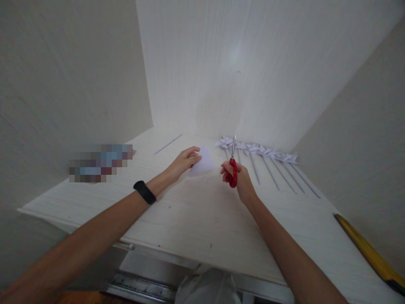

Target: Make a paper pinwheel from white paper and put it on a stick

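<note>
Between the thumb and fingers of my left hand [188,160] is a white piece of paper [204,161], roughly triangular and held a little above the table. My right hand [238,175] grips a pair of scissors [233,171] by its red handles. The metal blades point up and away from me, and they look closed. Paper and scissors are apart. Just beyond my right hand lies a row of several white paper pinwheels [253,148] on thin sticks. A single thin paper stick [168,144] rests on the table beyond my left hand.
The white table [190,219] stands in a corner, with walls at its back and both sides. A blurred-out object [103,164] lies at the left edge. Something long and yellow with a dark end [363,249] lies along the right edge. An open drawer [152,266] shows below the front edge.
</note>
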A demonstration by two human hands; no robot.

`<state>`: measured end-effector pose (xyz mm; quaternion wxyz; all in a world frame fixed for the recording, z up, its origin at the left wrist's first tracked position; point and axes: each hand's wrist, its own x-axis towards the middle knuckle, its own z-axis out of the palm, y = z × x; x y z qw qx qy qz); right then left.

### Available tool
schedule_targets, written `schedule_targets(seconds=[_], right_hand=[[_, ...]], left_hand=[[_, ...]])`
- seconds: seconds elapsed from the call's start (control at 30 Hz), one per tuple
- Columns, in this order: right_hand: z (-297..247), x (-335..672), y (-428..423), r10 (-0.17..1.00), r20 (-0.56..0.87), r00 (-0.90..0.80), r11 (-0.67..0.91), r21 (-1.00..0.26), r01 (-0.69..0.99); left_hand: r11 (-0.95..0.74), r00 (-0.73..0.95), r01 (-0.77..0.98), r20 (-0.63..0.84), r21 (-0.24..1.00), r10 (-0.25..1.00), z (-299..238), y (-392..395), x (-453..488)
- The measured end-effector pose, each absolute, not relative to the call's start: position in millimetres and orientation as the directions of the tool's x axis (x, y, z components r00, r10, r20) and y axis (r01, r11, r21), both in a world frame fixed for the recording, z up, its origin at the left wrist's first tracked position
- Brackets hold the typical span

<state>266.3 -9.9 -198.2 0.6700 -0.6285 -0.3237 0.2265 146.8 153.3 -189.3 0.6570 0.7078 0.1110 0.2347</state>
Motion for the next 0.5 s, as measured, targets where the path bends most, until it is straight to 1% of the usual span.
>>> schedule_targets(seconds=[0.1, 0.17, 0.2, 0.27, 0.33, 0.4, 0.5], right_hand=[[-197, 260, -9, 0.788, 0.128, 0.602, 0.105, -0.992, 0.073], [-196, 258, -9, 0.821, 0.131, 0.555, 0.071, -0.989, 0.129], [-196, 258, -9, 0.822, 0.138, 0.552, 0.026, -0.978, 0.205], [-198, 260, -9, 0.793, 0.156, 0.589, -0.123, -0.906, 0.405], [-201, 265, -9, 0.742, 0.187, 0.643, -0.287, -0.779, 0.558], [-205, 270, -10, 0.706, 0.209, 0.677, -0.389, -0.684, 0.617], [-209, 273, -13, 0.686, 0.224, 0.693, -0.469, -0.592, 0.656]], left_hand=[[-0.148, 0.877, -0.133, 0.185, 0.980, 0.444, -187, 145, 148], [-0.170, 0.887, -0.105, 0.169, 0.980, 0.430, -186, 141, 149], [-0.180, 0.891, -0.090, 0.160, 0.980, 0.425, -186, 140, 149], [-0.196, 0.899, -0.076, 0.153, 0.978, 0.410, -185, 138, 149], [-0.224, 0.904, -0.068, 0.155, 0.972, 0.399, -183, 138, 147], [-0.249, 0.897, -0.038, 0.143, 0.968, 0.419, -181, 137, 145], [-0.278, 0.876, 0.021, 0.117, 0.960, 0.469, -180, 138, 144]])
